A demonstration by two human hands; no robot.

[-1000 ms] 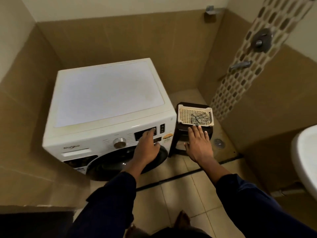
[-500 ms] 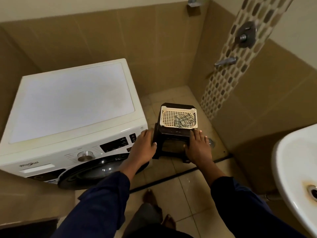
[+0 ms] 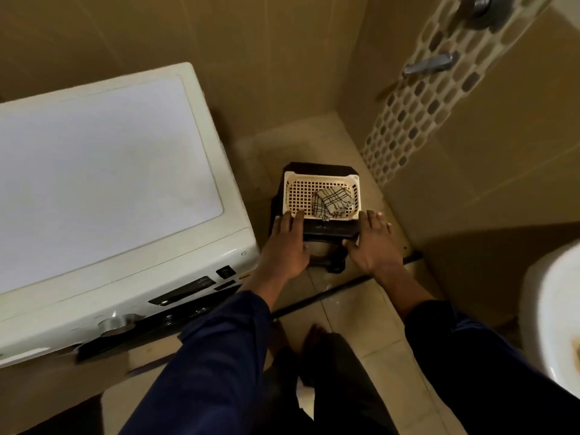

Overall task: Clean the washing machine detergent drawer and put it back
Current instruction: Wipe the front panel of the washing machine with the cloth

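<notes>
As left hand (image 3: 287, 246) and right hand (image 3: 375, 243) grip one stool (image 3: 329, 229), one basket (image 3: 290, 183) sits.

head view, one wide-angle camera worn on the head, facing forward and steeply down over both sleeves. fingers of the left hand (image 3: 287, 246) and right hand (image 3: 375, 246) lie close, near frame centre, on the stool (image 3: 326, 229). washing machine (image 3: 103, 183) left of the fingers, sink (image 3: 549, 309) right of them, tiled wall (image 3: 282, 58) beyond the fingertips.
</notes>
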